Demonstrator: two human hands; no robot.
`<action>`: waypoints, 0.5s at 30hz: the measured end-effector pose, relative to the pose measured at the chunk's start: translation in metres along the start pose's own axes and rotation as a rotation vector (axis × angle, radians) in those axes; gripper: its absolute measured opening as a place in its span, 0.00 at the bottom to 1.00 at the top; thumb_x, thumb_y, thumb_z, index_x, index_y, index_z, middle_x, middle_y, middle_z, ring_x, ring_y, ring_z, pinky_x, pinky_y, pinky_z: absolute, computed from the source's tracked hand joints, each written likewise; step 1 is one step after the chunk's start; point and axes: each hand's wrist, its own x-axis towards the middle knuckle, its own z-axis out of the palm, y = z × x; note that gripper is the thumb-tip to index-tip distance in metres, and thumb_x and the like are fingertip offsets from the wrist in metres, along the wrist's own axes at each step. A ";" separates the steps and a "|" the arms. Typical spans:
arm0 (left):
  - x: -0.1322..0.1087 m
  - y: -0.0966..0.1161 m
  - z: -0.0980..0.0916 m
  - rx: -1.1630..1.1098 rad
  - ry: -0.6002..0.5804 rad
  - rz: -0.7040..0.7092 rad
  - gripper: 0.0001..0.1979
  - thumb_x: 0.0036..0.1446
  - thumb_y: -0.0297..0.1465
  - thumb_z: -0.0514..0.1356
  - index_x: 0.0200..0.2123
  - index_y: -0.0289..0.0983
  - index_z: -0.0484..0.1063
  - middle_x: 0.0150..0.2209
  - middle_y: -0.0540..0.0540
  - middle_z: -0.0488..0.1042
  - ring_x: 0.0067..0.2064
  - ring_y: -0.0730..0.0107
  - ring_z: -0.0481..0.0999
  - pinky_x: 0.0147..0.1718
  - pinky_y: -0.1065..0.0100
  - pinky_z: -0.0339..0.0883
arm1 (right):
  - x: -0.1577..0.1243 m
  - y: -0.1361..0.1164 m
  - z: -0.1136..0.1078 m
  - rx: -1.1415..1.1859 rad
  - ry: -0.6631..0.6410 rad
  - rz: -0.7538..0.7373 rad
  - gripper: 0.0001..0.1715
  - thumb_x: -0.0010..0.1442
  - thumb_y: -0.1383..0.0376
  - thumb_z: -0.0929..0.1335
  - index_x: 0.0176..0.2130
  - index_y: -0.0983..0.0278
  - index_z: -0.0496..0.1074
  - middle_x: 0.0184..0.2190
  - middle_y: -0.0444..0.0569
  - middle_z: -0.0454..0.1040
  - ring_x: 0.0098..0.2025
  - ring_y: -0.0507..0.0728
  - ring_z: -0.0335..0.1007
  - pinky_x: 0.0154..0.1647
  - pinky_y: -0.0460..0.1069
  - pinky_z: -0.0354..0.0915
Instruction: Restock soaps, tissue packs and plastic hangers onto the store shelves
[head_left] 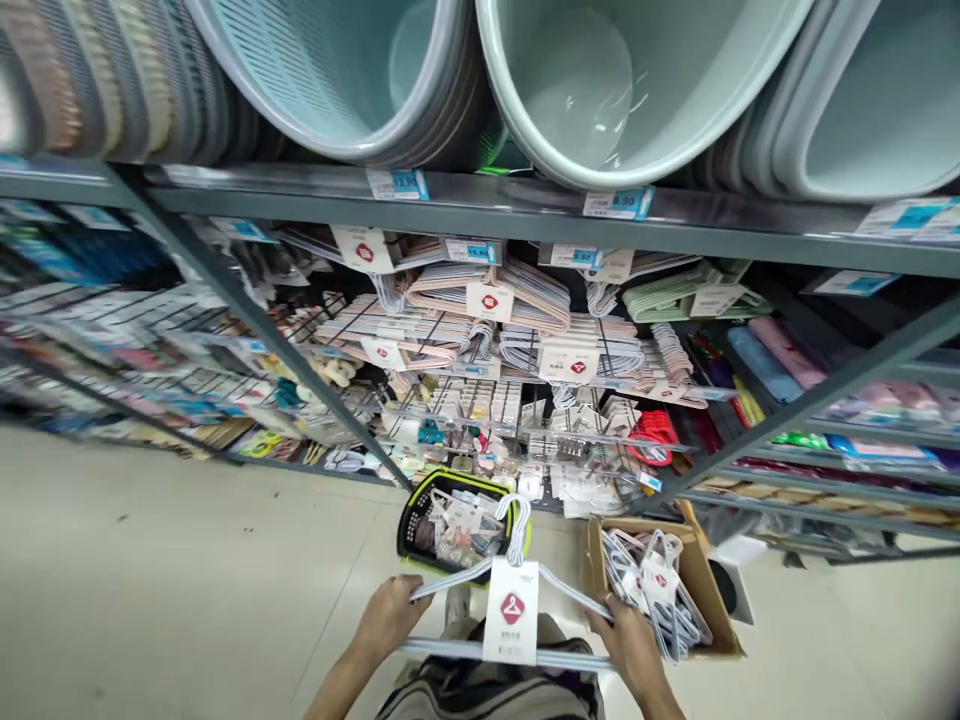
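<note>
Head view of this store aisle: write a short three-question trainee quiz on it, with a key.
1. Which is nearer the cardboard box on the floor: the left hand or the right hand?
2. True or false: both hands grip a bundle of pale hangers that carries a white tag with a red mark.
3. What sits on the metal shelf at the top of the view? A) round plastic basins B) glass bottles C) shoes

Key: 1. right hand; 2. true; 3. A

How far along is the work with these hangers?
Done: hanger bundles already sit on the rack. In hand: a tagged hanger bundle, held by the left hand and right hand. Left: more hangers in the cardboard box.
</note>
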 end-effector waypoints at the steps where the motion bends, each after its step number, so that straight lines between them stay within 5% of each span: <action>1: -0.009 0.011 0.006 -0.008 0.012 -0.023 0.14 0.67 0.34 0.57 0.30 0.39 0.77 0.34 0.43 0.84 0.42 0.59 0.83 0.36 0.67 0.58 | 0.001 0.012 -0.006 -0.006 -0.014 -0.006 0.20 0.70 0.51 0.62 0.39 0.58 0.76 0.34 0.51 0.84 0.40 0.65 0.82 0.41 0.52 0.66; 8: -0.057 0.042 0.045 -0.134 0.034 -0.139 0.16 0.65 0.31 0.57 0.24 0.37 0.71 0.24 0.48 0.73 0.27 0.70 0.70 0.31 0.69 0.53 | 0.007 0.042 -0.041 -0.050 -0.036 -0.120 0.15 0.69 0.56 0.63 0.41 0.58 0.78 0.37 0.50 0.85 0.43 0.64 0.83 0.44 0.52 0.68; 15: -0.055 0.024 0.030 -0.133 0.083 -0.166 0.14 0.64 0.29 0.58 0.24 0.37 0.71 0.22 0.51 0.69 0.27 0.71 0.66 0.30 0.70 0.52 | 0.017 0.016 -0.037 -0.059 -0.065 -0.154 0.17 0.70 0.55 0.63 0.43 0.58 0.79 0.37 0.52 0.86 0.42 0.65 0.84 0.40 0.51 0.69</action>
